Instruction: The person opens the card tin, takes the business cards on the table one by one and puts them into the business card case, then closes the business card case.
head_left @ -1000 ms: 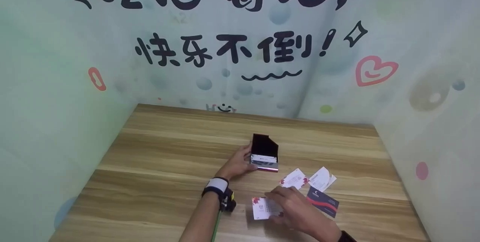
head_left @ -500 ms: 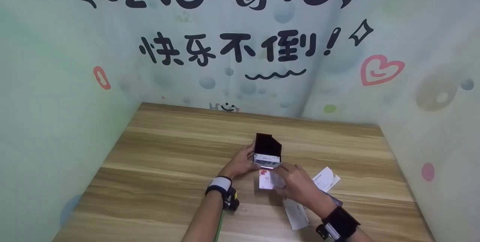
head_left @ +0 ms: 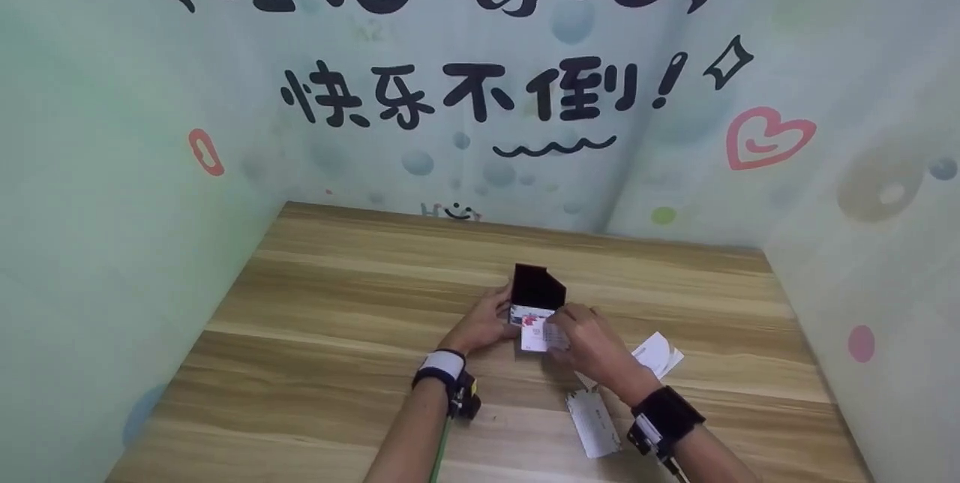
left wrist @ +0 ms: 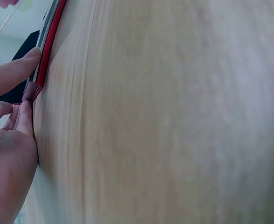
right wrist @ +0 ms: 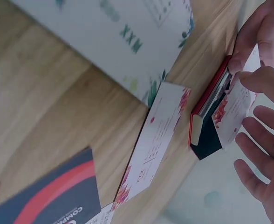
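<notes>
My left hand (head_left: 480, 324) grips a business card case (head_left: 538, 288) by its left side, the thumb on its near edge. The case's lid stands up, black inside, and some cards sit in its tray. Red shows on its outside edge (left wrist: 48, 51) in the left wrist view. My right hand (head_left: 592, 340) pinches a white business card (head_left: 532, 337) with red floral corners. This card is tilted at the front of the tray and overlaps it in the head view. In the right wrist view my right thumb lies on the card's face (right wrist: 232, 116), the other fingers spread behind.
Loose cards lie on the wooden table (head_left: 322, 318): a white leaf-patterned one (head_left: 592, 423) nearest me, a white one (head_left: 652, 355) right of my right hand, a red-flowered one (right wrist: 151, 140) and a dark one with a red stripe (right wrist: 58, 191). A printed curtain (head_left: 375, 168) hangs behind.
My right hand has carried the red-flowered card forward from the near table to the case. The leaf-patterned card has come into view where that hand was. My left hand keeps its hold.
</notes>
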Demonstrator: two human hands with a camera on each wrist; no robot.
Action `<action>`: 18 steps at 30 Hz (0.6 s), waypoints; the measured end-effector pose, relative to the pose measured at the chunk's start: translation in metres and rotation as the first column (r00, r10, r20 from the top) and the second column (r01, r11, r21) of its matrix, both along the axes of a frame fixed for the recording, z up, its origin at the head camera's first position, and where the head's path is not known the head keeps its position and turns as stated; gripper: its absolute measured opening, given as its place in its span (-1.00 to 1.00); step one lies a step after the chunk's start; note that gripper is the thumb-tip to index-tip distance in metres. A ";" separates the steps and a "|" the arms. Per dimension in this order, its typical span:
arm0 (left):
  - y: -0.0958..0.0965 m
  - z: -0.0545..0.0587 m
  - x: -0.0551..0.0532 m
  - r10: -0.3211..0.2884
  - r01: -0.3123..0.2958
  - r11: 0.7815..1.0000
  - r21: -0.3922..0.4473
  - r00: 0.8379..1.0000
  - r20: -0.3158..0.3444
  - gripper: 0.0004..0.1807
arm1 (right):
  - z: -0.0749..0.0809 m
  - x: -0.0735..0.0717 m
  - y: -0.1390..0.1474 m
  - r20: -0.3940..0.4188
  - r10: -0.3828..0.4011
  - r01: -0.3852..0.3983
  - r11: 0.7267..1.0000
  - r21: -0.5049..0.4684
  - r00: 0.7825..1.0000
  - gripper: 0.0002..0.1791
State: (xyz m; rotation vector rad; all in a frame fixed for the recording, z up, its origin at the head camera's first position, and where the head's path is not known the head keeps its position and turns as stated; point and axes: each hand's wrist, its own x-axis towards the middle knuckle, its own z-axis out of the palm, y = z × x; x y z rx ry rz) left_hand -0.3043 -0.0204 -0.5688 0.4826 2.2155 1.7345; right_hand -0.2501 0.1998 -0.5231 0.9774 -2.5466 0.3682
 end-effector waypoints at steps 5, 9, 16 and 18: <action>0.000 0.001 -0.001 -0.001 0.001 1.000 0.009 1.000 0.004 0.03 | 0.000 -0.012 0.000 -0.022 -0.008 0.008 1.000 -0.008 1.000 -0.51; -0.001 0.000 -0.001 0.006 -0.006 1.000 0.015 1.000 0.001 0.02 | 0.001 -0.022 0.000 -0.033 -0.029 0.030 0.999 0.018 0.999 -0.53; 0.000 0.000 0.000 0.012 -0.012 1.000 0.021 1.000 0.009 0.00 | 0.004 -0.039 -0.004 -0.074 -0.073 0.080 0.992 0.096 0.995 -0.55; 0.001 0.000 0.001 0.013 -0.013 1.000 0.018 1.000 0.014 0.01 | 0.005 -0.043 -0.006 -0.062 -0.078 0.084 0.991 0.105 0.995 -0.55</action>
